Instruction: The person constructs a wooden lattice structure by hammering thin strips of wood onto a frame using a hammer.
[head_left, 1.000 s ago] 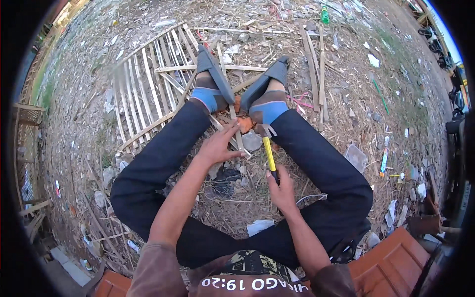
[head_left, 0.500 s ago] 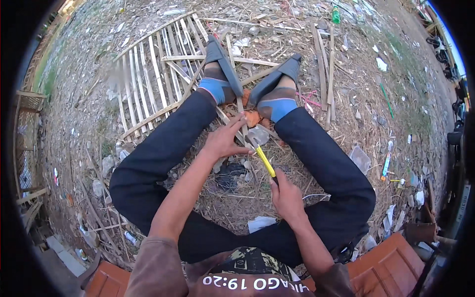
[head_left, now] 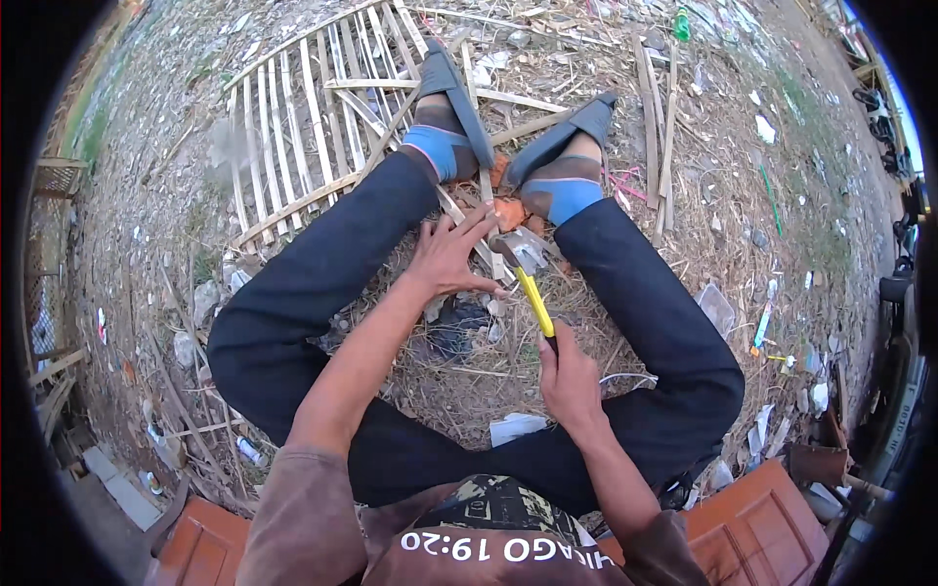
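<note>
In my right hand (head_left: 570,379) is a hammer (head_left: 535,303) with a yellow handle and black grip, my fingers closed round its lower end. The hammer's head lies at the near part of a narrow wooden slat (head_left: 486,184). My left hand (head_left: 449,258) steadies that slat from its left side, fingertips on the wood and thumb stretched toward the hammer. Whether the thumb touches anything there is too small to tell. Two sandalled feet (head_left: 455,112) flank the slat's far part, with orange-red brick pieces (head_left: 509,213) between them.
A frame of thin wooden slats (head_left: 293,137) lies beyond my left leg. Loose wooden strips (head_left: 650,127) rest past my right foot. A green bottle (head_left: 682,25) lies farther off. Litter and dry straw cover the ground, and brown wooden panels (head_left: 752,518) are behind me.
The view has shifted slightly, so the scene sits a little higher in the picture. My left fingers look somewhat more spread. The hammer stays by the slat.
</note>
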Available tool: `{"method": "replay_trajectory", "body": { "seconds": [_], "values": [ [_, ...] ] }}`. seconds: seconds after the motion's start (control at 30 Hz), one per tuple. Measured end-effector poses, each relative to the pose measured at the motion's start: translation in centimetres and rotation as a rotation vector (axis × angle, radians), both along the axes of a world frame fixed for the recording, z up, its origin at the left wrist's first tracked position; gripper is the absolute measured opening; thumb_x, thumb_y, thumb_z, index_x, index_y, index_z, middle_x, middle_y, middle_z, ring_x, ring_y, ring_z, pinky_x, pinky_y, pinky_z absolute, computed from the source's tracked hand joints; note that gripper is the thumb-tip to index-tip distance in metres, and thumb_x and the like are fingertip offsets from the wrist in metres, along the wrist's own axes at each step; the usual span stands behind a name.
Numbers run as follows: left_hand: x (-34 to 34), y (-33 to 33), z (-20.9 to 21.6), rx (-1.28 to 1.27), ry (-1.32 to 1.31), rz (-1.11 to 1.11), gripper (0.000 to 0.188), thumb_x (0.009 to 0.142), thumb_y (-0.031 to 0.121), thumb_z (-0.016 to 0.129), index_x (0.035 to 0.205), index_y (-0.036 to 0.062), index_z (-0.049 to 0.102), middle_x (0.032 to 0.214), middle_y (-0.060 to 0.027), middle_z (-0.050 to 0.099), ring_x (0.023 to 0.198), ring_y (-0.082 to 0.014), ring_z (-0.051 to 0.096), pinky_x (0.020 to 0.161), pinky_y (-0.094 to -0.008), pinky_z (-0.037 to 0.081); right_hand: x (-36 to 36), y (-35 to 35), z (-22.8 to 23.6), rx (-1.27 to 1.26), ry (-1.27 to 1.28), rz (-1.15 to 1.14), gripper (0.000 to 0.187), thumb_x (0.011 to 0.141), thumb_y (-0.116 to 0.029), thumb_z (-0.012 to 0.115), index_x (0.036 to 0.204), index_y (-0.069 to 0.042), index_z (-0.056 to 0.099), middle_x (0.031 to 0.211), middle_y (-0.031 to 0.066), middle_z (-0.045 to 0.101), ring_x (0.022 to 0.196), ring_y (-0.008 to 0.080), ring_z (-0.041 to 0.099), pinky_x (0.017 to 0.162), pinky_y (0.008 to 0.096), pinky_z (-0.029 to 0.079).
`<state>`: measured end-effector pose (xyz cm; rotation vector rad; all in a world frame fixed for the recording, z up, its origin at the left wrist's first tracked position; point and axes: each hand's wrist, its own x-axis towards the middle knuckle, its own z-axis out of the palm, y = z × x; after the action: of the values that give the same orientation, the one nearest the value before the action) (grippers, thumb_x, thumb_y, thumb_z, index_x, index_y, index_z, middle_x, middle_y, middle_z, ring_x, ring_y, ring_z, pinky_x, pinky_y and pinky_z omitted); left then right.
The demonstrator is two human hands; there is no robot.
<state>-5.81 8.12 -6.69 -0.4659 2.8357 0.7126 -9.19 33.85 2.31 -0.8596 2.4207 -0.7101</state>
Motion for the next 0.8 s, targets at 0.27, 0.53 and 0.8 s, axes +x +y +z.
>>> {"method": "replay_trajectory", "body": {
  "seconds": [0.27,0.53,0.8],
  "values": [
    [0.2,-1.8,-0.7,0.045,0.032,-0.099,0.077,0.083,0.054,0.063,0.150,0.0256,0.039,0.161,0.0058,0.027,0.127,-0.0332,0.046,0.107,-0.0642,0.030,-0.2,0.5,-1.3,-0.021,0.003,-0.013,0.031,0.098,-0.018,0.054,0.125,-0.004,0.048,0.077,0.0272,0.064,0.071,0.0483,0.063,0.059,0.0565,0.047],
    [-0.7,-0.1,-2.1,-0.005,0.426,0.138,0.029,0.091,0.034,0.065,0.114,0.0185,0.073,0.136,0.0037,0.059,0.106,-0.0220,0.061,0.085,-0.0438,0.038,0.7,0.7,-2.0,0.069,-0.038,-0.024,0.032,0.099,-0.020,0.053,0.125,-0.002,0.048,0.078,0.0271,0.063,0.072,0.0481,0.062,0.062,0.0567,0.045],
    [-1.1,0.5,-3.2,0.167,0.556,0.333,0.036,0.077,0.028,0.077,0.113,0.0223,0.075,0.136,-0.0058,0.059,0.118,-0.0258,0.061,0.091,-0.0433,0.044,0.5,-0.4,1.8,-0.221,0.038,-0.032,0.033,0.099,-0.020,0.054,0.126,-0.002,0.050,0.078,0.0262,0.065,0.069,0.0475,0.063,0.061,0.0550,0.050]
  ]
}}
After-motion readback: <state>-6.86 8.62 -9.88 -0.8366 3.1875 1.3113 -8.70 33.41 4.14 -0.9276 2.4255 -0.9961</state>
